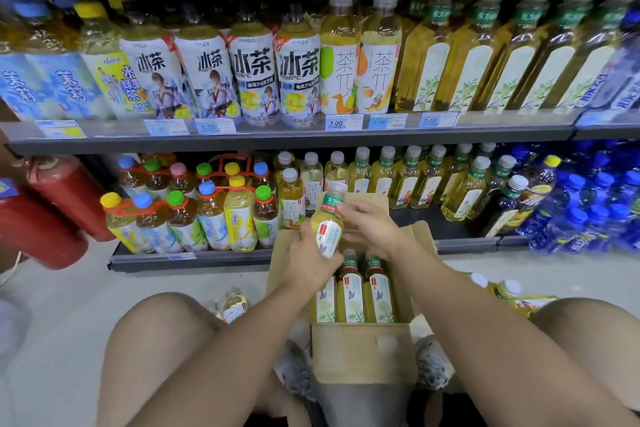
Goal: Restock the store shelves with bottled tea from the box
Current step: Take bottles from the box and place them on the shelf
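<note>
An open cardboard box (363, 354) stands on the floor between my knees, with up to three yellow tea bottles (351, 295) upright in it. Above the box I hold one more tea bottle (327, 227), yellow with a green neck band and a white cap. My left hand (308, 262) grips its lower body. My right hand (370, 225) rests on its right side near the neck, fingers loosely bent. Matching tea bottles (460, 194) fill the lower shelf just behind the box.
The lower shelf edge (194, 258) runs right behind the box. Upper shelf (277, 135) carries large tea bottles. Loose bottles lie on the floor at left (235, 305) and right (509, 291). Red fire extinguishers (65, 198) stand at far left. Blue water bottles (588, 211) fill the right.
</note>
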Tool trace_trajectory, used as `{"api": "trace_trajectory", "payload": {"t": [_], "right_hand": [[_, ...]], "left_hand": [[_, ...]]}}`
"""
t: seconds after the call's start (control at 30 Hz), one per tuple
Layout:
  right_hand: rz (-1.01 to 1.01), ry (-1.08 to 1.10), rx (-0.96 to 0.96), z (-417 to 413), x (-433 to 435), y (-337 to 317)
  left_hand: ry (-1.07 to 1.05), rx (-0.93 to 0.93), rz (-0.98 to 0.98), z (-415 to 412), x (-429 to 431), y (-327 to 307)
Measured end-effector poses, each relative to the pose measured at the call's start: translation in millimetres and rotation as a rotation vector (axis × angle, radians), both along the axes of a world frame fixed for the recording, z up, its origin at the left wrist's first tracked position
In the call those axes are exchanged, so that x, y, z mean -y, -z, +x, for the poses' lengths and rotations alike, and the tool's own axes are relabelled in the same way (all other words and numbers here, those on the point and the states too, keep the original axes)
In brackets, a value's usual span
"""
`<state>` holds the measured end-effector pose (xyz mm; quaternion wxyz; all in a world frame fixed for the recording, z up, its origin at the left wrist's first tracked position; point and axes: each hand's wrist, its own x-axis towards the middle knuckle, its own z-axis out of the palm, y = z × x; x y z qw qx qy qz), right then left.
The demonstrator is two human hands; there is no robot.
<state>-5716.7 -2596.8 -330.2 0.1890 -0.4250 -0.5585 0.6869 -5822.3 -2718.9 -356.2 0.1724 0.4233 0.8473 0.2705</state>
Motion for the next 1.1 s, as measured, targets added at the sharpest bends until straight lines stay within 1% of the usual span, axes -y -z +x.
{"api": "trace_trajectory", "payload": {"t": [0.03,0.1,0.17,0.2,0.27,0.33,0.43,0.53,0.63,0.73,0.83,1.0,1.1], "right_hand": [[0.042,0.026,0.090,3,-2,5],[0.226,0.040,0.370,10,-3,22],[0.386,-0.073,0.657,14,2,44],[0.406,-0.130,0.754,14,6,55],[0.431,-0.212,0.878,13,14,78],[0.478,-0.251,0.962,10,20,97],[0.498,-0.189,1.080,5,25,115],[0.401,-0.134,1.148,-2,20,127],[0.317,-0.133,1.184,-10,9,141],[0.351,-0.110,1.253,-16,3,151],[0.394,-0.070,1.301,-21,-2,155],[0.408,0.117,1.239,-29,-7,158],[0.425,0.206,1.159,-28,-8,158]], "left_hand": [[0.004,-0.048,-0.041,-6,1,-2],[0.006,-0.038,-0.131,-15,4,1],[-0.010,0.013,-0.205,-18,8,9],[-0.022,0.028,-0.233,-19,11,15],[-0.038,0.032,-0.281,-20,16,30],[-0.045,0.007,-0.297,-21,17,40],[-0.060,-0.020,-0.296,-26,15,46],[-0.054,-0.034,-0.281,-30,14,52],[-0.070,-0.001,-0.289,-34,17,61],[-0.113,0.075,-0.282,-38,20,71],[-0.109,0.081,-0.234,-38,21,77],[-0.095,0.085,-0.241,-39,19,80],[-0.106,0.089,-0.247,-38,18,79]]}}
